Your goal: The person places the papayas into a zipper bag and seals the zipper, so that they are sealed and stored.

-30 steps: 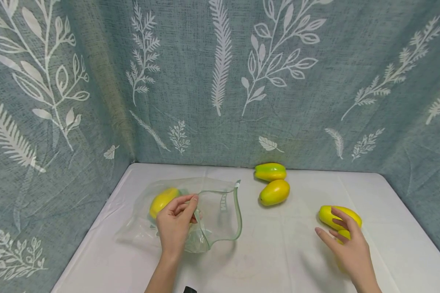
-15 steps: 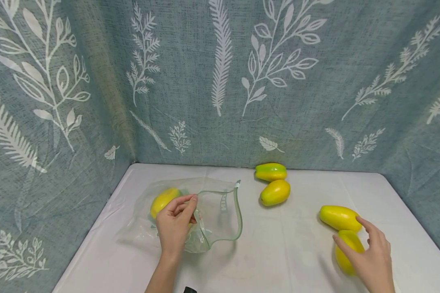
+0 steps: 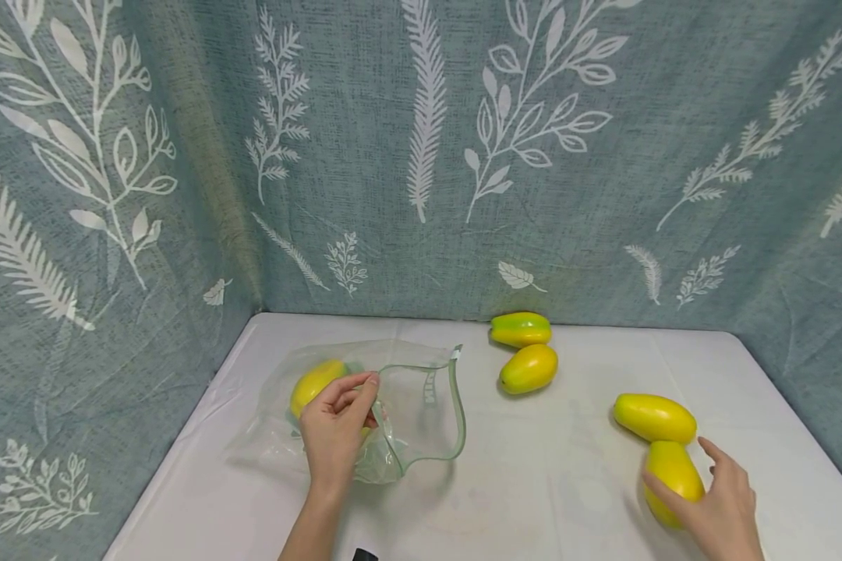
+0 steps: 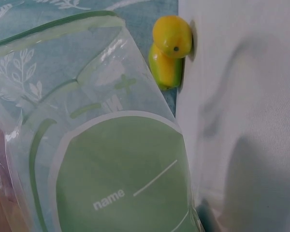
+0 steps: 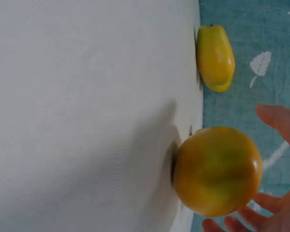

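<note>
My left hand (image 3: 337,425) pinches the rim of a clear zip bag (image 3: 421,421) with green edging, which lies with its mouth held apart. Inside the bag rests a yellow papaya (image 3: 316,383), partly hidden by that hand. The left wrist view shows the bag's green label (image 4: 125,179) up close. At the right, my right hand (image 3: 723,499) spreads around a near papaya (image 3: 673,479), thumb on one side and fingers on the other. In the right wrist view the thumb (image 5: 275,118) stands apart from this papaya; whether the fingertips touch it I cannot tell.
Just behind the near papaya lies another papaya (image 3: 654,418). Two more, a yellow one (image 3: 528,369) and a greener one (image 3: 520,330), sit at the table's back edge. A leaf-patterned curtain (image 3: 421,156) borders the white table (image 3: 519,483). A small black object (image 3: 365,555) shows at the bottom edge.
My right hand has moved right and toward me, from above the two right-hand papayas to around the nearer one. The left hand and bag stay almost still.
</note>
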Motion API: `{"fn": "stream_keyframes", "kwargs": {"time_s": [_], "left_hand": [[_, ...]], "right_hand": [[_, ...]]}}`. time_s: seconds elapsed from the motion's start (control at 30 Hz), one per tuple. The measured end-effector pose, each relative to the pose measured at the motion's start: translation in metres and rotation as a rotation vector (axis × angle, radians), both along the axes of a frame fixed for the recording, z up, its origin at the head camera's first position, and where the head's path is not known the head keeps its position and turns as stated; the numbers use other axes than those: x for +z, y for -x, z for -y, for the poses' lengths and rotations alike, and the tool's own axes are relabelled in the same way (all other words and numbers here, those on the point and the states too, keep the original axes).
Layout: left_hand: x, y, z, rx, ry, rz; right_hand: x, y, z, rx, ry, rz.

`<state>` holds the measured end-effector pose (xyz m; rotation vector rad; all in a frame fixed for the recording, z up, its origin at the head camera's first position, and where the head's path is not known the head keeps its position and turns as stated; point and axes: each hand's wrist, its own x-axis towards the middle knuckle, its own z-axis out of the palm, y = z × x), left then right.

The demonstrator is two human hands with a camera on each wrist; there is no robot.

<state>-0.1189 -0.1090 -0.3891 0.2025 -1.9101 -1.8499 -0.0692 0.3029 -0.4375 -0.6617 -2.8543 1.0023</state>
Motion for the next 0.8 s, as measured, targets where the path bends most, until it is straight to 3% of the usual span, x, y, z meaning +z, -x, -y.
{"fn": "stream_keyframes", "kwargs": {"time_s": [0.43,0.8], "left_hand": [[0.0,0.0,0.0,-0.008,-0.012,-0.005],[-0.001,-0.001,0.0,-0.004,-0.013,-0.018]], "right_hand": [[-0.017,0.0,-0.002,-0.034,0.063,0.174],[-0.03,0.002,-0.001,-0.121,0.107,0.182]]}}
